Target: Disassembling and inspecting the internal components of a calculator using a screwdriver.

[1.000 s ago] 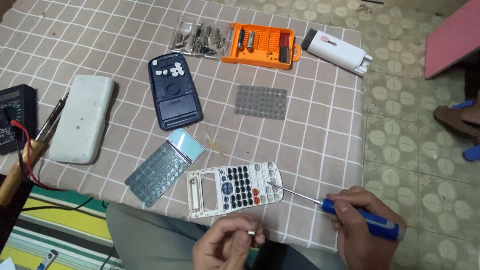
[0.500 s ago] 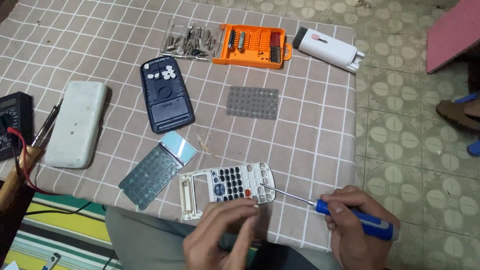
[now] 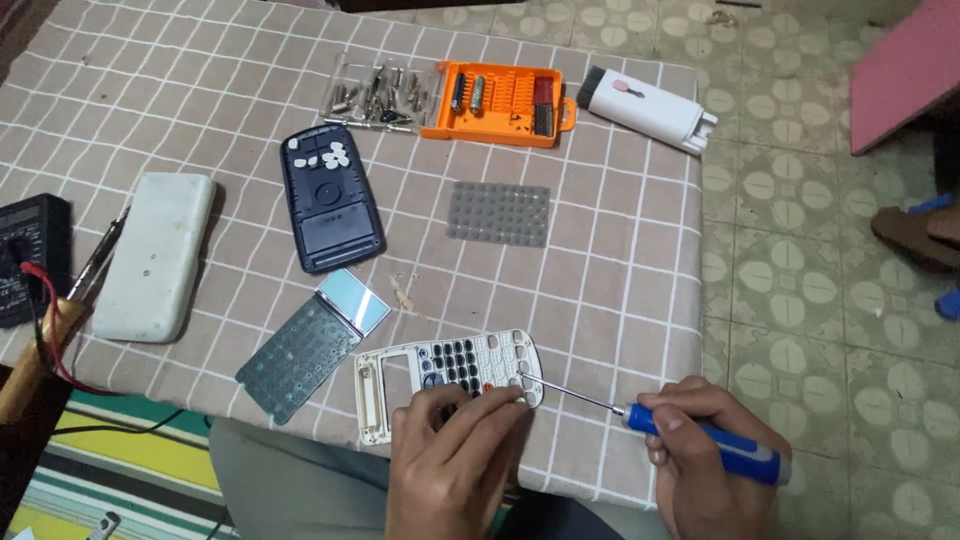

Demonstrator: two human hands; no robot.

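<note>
Fingers (image 3: 497, 415) of the left hand (image 3: 455, 465) press flat on the white calculator front (image 3: 450, 385) at the worktop's (image 3: 620, 300) near edge, its long axis along that edge; right hand (image 3: 700, 455) fingers clamp the blue screwdriver (image 3: 700, 445), its tip reaching the panel's right end.

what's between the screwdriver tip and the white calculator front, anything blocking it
Nothing visible. The right hand holds the blue screwdriver, and its thin shaft runs over bare tablecloth to the white calculator front. The left hand rests on the cover's near edge, beside the tip, not across its path.
</note>
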